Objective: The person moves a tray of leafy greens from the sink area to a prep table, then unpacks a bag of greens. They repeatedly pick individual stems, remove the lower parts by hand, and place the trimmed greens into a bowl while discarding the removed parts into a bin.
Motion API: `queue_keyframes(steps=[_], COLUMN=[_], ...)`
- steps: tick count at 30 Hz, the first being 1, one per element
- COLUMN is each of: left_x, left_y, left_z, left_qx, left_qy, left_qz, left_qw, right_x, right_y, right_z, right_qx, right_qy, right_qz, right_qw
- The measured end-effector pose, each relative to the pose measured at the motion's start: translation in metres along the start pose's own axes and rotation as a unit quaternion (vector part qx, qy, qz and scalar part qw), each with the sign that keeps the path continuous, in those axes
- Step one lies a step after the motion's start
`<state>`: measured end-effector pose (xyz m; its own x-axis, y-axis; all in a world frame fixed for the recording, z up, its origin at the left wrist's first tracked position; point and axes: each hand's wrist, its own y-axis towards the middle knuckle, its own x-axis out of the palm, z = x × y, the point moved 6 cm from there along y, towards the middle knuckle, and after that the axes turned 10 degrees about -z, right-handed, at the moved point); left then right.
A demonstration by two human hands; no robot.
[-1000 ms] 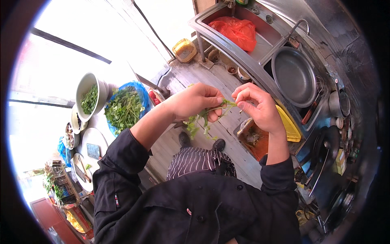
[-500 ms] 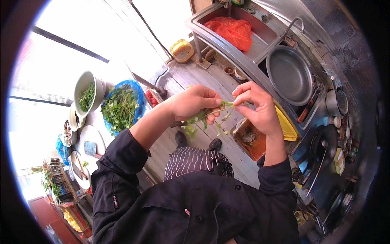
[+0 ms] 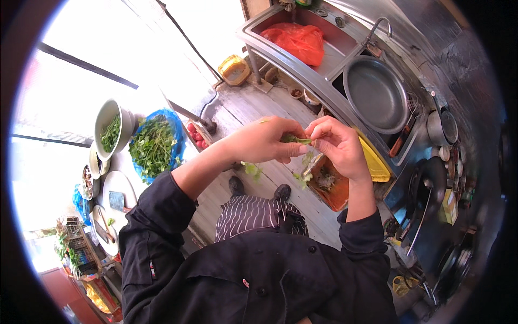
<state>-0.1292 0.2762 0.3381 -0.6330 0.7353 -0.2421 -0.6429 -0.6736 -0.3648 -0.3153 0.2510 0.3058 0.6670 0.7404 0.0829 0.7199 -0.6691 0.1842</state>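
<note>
My left hand [image 3: 267,139] is closed around a small bunch of leafy green herbs [image 3: 297,140], which look like coriander. Some of its leaves dangle below the fingers. Thumb and fingertips of my right hand [image 3: 339,148] pinch the stem end, almost touching the left fingers. Below the hands stands an orange-brown bin [image 3: 335,190] with pale scraps inside. To the left, a heap of similar greens [image 3: 154,146] lies in a blue plastic bag [image 3: 179,132]. A pale bowl [image 3: 128,125] beside it also contains green leaves.
A steel sink [image 3: 288,56] at upper right contains a red plastic bag [image 3: 297,42] and a large grey basin [image 3: 375,94]. A cleaver [image 3: 117,200] lies on a white board [image 3: 127,183] at left. Red vegetables [image 3: 198,136] sit near the bag. A yellow tub [image 3: 234,70] stands farther off.
My hands have drawn closer together, and the left hand now covers more of the herbs. The view has shifted slightly, with the sink appearing farther left.
</note>
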Motion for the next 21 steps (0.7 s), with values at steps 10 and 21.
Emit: queue_keyframes(steps=[10,21], left_x=[0.014,0.042], left_y=[0.031,0.062], left_z=[0.016,-0.009], left_qx=[0.099,0.097], left_qy=[0.196,0.160], left_qz=[0.074,0.146], left_qw=[0.973,0.971], right_x=[-0.017,-0.023], right_y=[-0.029,-0.049], right_z=[0.002,0.004], right_qx=[0.073,0.096], right_qy=[-0.084,-0.155], right_qz=[0.056,0.107], right_qw=[0.992,0.977])
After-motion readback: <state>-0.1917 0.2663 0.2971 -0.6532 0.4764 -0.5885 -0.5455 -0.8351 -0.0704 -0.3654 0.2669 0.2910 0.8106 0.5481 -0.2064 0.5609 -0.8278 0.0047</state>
